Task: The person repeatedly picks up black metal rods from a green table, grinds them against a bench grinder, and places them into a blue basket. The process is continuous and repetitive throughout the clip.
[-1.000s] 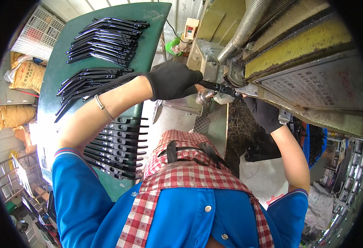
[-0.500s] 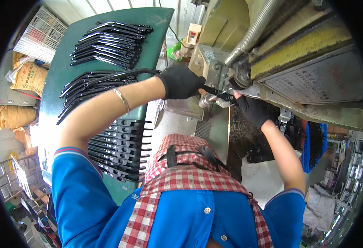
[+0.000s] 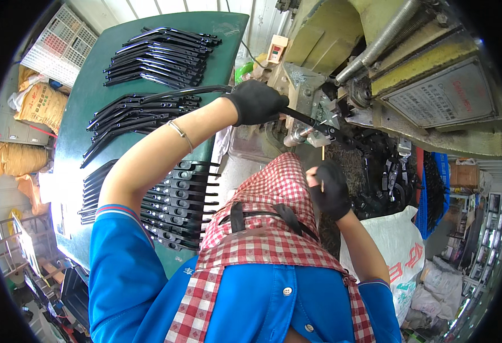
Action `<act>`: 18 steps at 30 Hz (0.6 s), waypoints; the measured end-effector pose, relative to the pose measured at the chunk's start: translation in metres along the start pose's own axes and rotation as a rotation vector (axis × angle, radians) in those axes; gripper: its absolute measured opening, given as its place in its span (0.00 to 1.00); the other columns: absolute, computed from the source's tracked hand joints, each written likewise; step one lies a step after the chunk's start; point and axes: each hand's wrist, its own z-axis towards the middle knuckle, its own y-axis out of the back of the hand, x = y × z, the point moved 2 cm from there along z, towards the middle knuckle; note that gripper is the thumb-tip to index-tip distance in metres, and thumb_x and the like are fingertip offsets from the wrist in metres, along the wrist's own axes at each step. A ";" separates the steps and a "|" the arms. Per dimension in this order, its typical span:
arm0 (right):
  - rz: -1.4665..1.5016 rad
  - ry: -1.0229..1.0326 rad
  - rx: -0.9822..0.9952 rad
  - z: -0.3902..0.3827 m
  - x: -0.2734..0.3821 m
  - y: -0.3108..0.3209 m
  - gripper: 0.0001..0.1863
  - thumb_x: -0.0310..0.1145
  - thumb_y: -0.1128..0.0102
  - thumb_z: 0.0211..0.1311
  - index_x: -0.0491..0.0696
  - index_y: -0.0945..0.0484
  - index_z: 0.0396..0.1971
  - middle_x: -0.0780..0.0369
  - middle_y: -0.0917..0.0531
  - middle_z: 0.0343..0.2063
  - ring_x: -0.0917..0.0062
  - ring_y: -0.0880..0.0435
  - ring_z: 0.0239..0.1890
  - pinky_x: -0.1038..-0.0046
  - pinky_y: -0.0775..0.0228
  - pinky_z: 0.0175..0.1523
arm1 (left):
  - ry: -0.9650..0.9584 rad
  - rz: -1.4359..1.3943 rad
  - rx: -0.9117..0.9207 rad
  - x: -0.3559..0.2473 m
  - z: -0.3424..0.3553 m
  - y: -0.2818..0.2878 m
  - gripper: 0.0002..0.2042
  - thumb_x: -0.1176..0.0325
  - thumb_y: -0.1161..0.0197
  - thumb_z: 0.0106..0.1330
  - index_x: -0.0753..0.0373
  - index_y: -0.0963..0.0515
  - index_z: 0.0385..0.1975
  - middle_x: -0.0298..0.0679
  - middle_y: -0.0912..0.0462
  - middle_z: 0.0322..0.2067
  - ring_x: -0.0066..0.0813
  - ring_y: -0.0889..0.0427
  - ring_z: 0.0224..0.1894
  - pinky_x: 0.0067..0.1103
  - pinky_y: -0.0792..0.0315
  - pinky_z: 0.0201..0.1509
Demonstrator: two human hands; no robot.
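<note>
In a black glove, my left hand (image 3: 258,102) grips a long black metal bar (image 3: 298,115), whose far end lies at the machine's tooling (image 3: 301,132). My right hand (image 3: 329,188), also gloved, is closed low beside the red checked apron (image 3: 270,190), below the tooling; what is in its fingers is unclear. On the green table (image 3: 216,23) to the left lie rows of bent black rods (image 3: 159,60) and, nearer me, stacked black parts with holes (image 3: 173,203).
The yellow-green machine (image 3: 319,28) with a ribbed metal tube (image 3: 371,51) fills the upper right. Black parts (image 3: 391,171) lie below it beside a blue crate (image 3: 437,208) and a white sack (image 3: 399,251). A white crate (image 3: 59,46) and tan sacks (image 3: 39,106) stand at the far left.
My right hand has left the bar and dropped down toward the apron. My left hand still holds the bar, now a little farther right. The apron's top edge has risen into a peak.
</note>
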 end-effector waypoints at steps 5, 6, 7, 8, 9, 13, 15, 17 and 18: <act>0.121 -0.455 -0.045 -0.025 -0.089 -0.042 0.05 0.23 0.44 0.56 0.44 0.22 0.32 0.55 0.18 0.29 0.67 0.17 0.33 0.72 0.28 0.39 | 0.022 -0.048 -0.020 -0.003 -0.011 0.003 0.12 0.53 0.40 0.62 0.55 0.23 0.35 0.43 0.19 0.26 0.47 0.17 0.32 0.38 0.26 0.35; 0.163 -0.493 -0.068 -0.034 -0.123 -0.053 0.08 0.34 0.42 0.58 0.46 0.21 0.33 0.55 0.18 0.30 0.67 0.17 0.34 0.69 0.26 0.40 | 0.025 -0.040 -0.006 -0.004 -0.011 0.005 0.12 0.53 0.40 0.63 0.55 0.24 0.35 0.43 0.20 0.25 0.47 0.18 0.31 0.38 0.26 0.34; 0.007 -0.577 -0.023 -0.043 -0.161 -0.062 0.14 0.42 0.43 0.59 0.47 0.20 0.35 0.55 0.17 0.32 0.65 0.17 0.36 0.66 0.26 0.43 | 0.030 -0.033 0.007 -0.005 -0.011 0.007 0.12 0.53 0.40 0.63 0.54 0.24 0.35 0.43 0.20 0.24 0.47 0.18 0.30 0.38 0.26 0.33; -0.150 -0.664 0.026 -0.047 -0.187 -0.068 0.19 0.50 0.44 0.60 0.48 0.19 0.37 0.55 0.17 0.33 0.64 0.17 0.38 0.63 0.26 0.45 | 0.027 -0.042 0.004 -0.006 -0.010 0.006 0.12 0.53 0.40 0.62 0.55 0.24 0.35 0.43 0.20 0.25 0.47 0.18 0.30 0.38 0.26 0.33; -0.243 -0.642 0.094 -0.031 -0.187 -0.070 0.17 0.48 0.43 0.59 0.49 0.20 0.38 0.55 0.17 0.34 0.64 0.16 0.39 0.63 0.26 0.45 | 0.038 -0.049 0.002 -0.004 -0.012 0.006 0.13 0.53 0.40 0.62 0.55 0.24 0.35 0.43 0.20 0.25 0.47 0.18 0.31 0.38 0.26 0.34; -0.618 -0.470 0.235 0.021 -0.184 -0.067 0.19 0.48 0.43 0.58 0.52 0.21 0.43 0.56 0.16 0.40 0.61 0.17 0.45 0.62 0.27 0.48 | 0.058 -0.127 -0.037 0.000 -0.015 0.005 0.14 0.53 0.39 0.61 0.56 0.25 0.38 0.43 0.19 0.28 0.46 0.18 0.34 0.38 0.26 0.35; -0.606 -0.585 0.343 0.029 -0.191 -0.071 0.20 0.49 0.43 0.58 0.53 0.22 0.45 0.55 0.17 0.42 0.60 0.17 0.46 0.61 0.27 0.49 | 0.059 -0.139 -0.037 -0.006 -0.014 0.009 0.15 0.53 0.38 0.60 0.56 0.26 0.40 0.42 0.19 0.29 0.45 0.17 0.35 0.38 0.26 0.35; -0.576 -0.646 0.427 0.034 -0.207 -0.074 0.19 0.48 0.44 0.59 0.53 0.22 0.46 0.54 0.17 0.43 0.59 0.17 0.46 0.61 0.27 0.50 | 0.023 -0.119 -0.103 -0.010 -0.011 0.009 0.14 0.56 0.39 0.61 0.53 0.27 0.43 0.41 0.19 0.30 0.45 0.17 0.34 0.38 0.26 0.35; -0.552 -0.651 0.457 0.037 -0.208 -0.075 0.18 0.47 0.45 0.59 0.53 0.22 0.45 0.53 0.17 0.43 0.59 0.18 0.46 0.60 0.27 0.50 | 0.010 -0.107 -0.098 -0.015 -0.009 0.011 0.13 0.58 0.40 0.62 0.52 0.27 0.43 0.42 0.19 0.30 0.45 0.17 0.34 0.38 0.26 0.34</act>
